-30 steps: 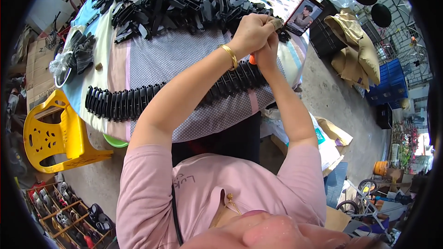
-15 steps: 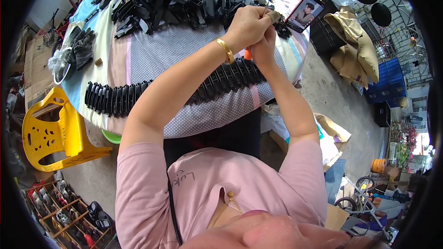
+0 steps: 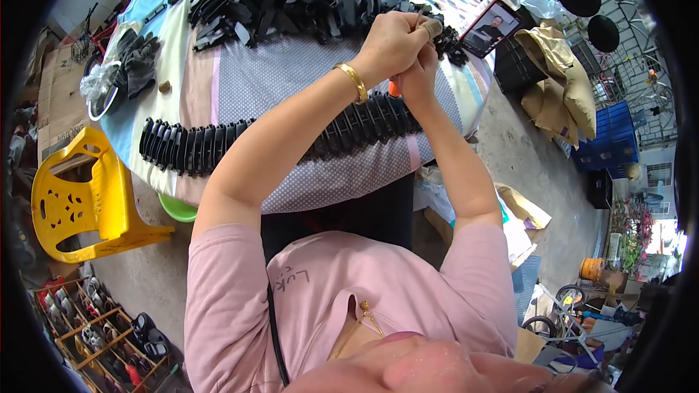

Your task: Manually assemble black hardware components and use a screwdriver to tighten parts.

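Observation:
My left hand [image 3: 393, 42], with a gold bracelet at the wrist, is closed above the table, and a greyish-brown finger cover [image 3: 432, 28] shows at a fingertip. What its fingers pinch is hidden. Right against it, my right hand [image 3: 418, 80] is closed around a tool with an orange handle [image 3: 394, 87]; only a bit of the handle shows. A long curved row of black plastic pieces [image 3: 357, 129] runs beneath my forearms along the table's near side. Beyond my hands lies a big heap of loose black plastic pieces [image 3: 291, 0].
A phone [image 3: 492, 29] showing a video stands at the table's right edge. Dark gloves [image 3: 137, 65] lie at the left on the patterned tablecloth [image 3: 255, 76]. A yellow plastic chair [image 3: 95, 196] stands to the left, paper sacks [image 3: 557, 80] and a blue crate [image 3: 608, 138] to the right.
The whole view has shifted slightly, the table's contents appearing a little to the right. Both hands stay together in nearly the same pose. The picture on the phone has changed.

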A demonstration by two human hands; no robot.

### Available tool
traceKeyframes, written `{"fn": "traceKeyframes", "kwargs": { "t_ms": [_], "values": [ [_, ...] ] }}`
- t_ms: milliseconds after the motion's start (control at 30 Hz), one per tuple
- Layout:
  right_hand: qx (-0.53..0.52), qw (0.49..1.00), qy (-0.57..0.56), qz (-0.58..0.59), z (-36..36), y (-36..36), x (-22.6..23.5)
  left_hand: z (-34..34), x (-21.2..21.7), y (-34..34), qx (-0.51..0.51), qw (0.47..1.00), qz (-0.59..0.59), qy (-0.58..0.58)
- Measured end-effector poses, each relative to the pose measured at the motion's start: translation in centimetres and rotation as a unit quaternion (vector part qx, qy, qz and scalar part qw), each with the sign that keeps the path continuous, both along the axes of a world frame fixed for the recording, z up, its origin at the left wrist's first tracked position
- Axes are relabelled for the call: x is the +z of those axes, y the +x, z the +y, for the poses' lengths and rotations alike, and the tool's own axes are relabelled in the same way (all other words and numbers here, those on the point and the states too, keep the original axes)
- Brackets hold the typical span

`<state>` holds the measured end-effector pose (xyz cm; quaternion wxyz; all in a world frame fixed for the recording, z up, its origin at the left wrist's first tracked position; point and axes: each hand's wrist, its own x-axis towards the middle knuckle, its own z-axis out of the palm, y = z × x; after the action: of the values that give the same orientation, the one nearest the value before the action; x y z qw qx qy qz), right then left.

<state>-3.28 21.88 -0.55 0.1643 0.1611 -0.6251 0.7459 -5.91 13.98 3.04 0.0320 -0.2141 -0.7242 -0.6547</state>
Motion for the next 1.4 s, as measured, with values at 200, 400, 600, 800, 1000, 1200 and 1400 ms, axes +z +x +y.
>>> {"fn": "traceKeyframes", "kwargs": {
  "t_ms": [200,400,600,800,1000,1200,1400],
  "values": [
    [-0.046,0.997,-0.047,0.038,-0.3,0.6,-1.3,1.2,-0.6,0.7,-0.011,0.999,0.005,0.031],
    [-0.034,0.992,-0.122,-0.001,0.0,1.0,-0.8,0.8,0.7,1.2,0.018,0.996,0.042,-0.076],
    [-0.018,0.998,-0.027,0.049,-1.3,0.8,-1.4,-0.6,-0.8,1.3,0.031,0.996,0.02,-0.081],
    [0.067,0.997,-0.037,-0.025,-1.1,-0.2,-1.2,-0.9,-1.9,-0.6,0.017,0.999,-0.03,0.038],
    [0.028,0.999,-0.022,-0.029,-3.1,0.5,-0.2,-2.8,-1.5,-0.1,0.004,0.999,-0.03,0.045],
    [0.005,1.0,0.007,0.029,-2.9,1.2,-0.8,-2.8,-0.4,1.5,0.01,1.0,-0.023,-0.004],
    [0.046,0.999,-0.008,-0.024,-3.8,0.7,-0.4,-3.6,-1.6,0.1,0.057,0.998,0.011,-0.021]
  ]
}}
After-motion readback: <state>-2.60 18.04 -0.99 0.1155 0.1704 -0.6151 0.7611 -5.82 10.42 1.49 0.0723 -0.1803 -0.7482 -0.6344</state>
